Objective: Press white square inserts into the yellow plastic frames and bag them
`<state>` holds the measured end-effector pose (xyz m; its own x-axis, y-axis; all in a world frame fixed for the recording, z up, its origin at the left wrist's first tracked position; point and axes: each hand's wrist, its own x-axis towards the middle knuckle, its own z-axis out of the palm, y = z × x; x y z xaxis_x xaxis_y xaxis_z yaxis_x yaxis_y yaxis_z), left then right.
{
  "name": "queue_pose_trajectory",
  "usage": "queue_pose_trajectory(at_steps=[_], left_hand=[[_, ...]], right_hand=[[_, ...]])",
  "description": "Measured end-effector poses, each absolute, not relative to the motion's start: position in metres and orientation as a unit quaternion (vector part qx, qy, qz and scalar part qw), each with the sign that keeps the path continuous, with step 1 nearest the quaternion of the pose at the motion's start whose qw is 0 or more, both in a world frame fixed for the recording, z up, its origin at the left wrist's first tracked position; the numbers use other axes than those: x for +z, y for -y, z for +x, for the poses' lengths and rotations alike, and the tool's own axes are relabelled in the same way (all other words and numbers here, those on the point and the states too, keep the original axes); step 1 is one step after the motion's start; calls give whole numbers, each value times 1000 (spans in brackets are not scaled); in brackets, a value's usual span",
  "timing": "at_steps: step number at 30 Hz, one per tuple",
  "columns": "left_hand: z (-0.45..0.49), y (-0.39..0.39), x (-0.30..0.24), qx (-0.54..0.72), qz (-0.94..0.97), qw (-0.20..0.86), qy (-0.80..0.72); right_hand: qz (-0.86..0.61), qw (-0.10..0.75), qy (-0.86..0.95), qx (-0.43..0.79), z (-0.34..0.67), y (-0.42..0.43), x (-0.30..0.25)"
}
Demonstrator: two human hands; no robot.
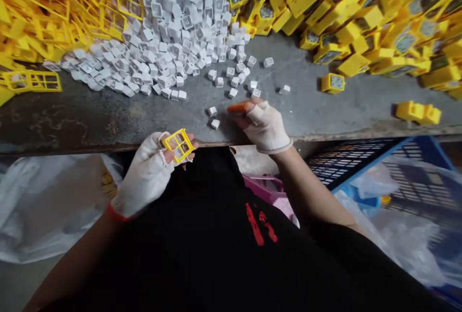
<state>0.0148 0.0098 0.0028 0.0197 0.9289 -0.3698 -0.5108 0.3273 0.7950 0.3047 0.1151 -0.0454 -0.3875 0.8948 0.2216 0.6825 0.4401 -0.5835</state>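
Note:
My left hand (149, 172), in a white fingerless glove, is closed around a small yellow plastic frame (179, 146) with four square openings. It holds this frame just in front of the bench edge. Over the bench, my right hand (265, 124) wears a similar glove and an orange cover on one finger. Its fingers reach left, slightly blurred and apart, with nothing visible between them. Two loose white keycap-like pieces (215, 124) lie just left of those fingertips. More scattered white pieces (234, 82) lie beyond the hand.
A heap of white pieces (173, 37) covers the back middle of the grey bench (144, 119). Yellow frames (72, 4) pile up at left, yellow housings (361, 18) at right. Below the bench are a white sack (54, 201) and a blue crate (407, 177) with plastic bags.

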Motion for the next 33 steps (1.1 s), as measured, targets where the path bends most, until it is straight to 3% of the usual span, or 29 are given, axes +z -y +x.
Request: queue_pose_trajectory(at_steps=[7,9,13,16,20,27,33], left_hand=[[21,-10,-8,533,193,674,-474],[21,-9,-7,538,182,675,-471],[22,-11,-2,527,169,695,-459],[25,-11,2,525,166,710,-439],[27,-7,5,520,167,728,-414],[31,10,7,531,193,731,-384],[31,28,4,527,206,737,-370]], right_hand=[[-332,82,914,218,268,-176,-30],[-346,137,886,277,267,-173,-27],[-329,335,747,471,268,-140,-29],[-309,399,687,524,260,-112,-31],[-301,447,699,470,252,-87,-29],[-299,452,780,314,247,-56,-24],[-253,451,808,283,230,-27,-31]])
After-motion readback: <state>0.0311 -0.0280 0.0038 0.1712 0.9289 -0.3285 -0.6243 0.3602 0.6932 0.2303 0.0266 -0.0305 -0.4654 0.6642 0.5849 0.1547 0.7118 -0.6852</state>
